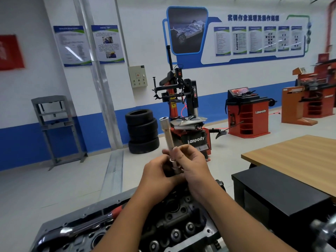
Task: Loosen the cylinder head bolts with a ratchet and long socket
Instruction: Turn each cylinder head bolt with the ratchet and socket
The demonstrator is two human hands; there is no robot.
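I hold the long socket [168, 135] up in front of me with both hands, above the far end of the cylinder head [174, 226]. My left hand [156, 176] curls around its lower end, and my right hand [192, 166] pinches the shaft just above, fingers wrapped round it. The socket stands nearly upright, tilted a little left, open end on top. What sits at its lower end between my palms is hidden. A ratchet [85, 227] with a red grip lies on the near left of the head, apart from my hands. Far behind stand a stack of tires [142, 130] and a red tire changer [183, 113]. A wooden surface [294, 157] is on the right.
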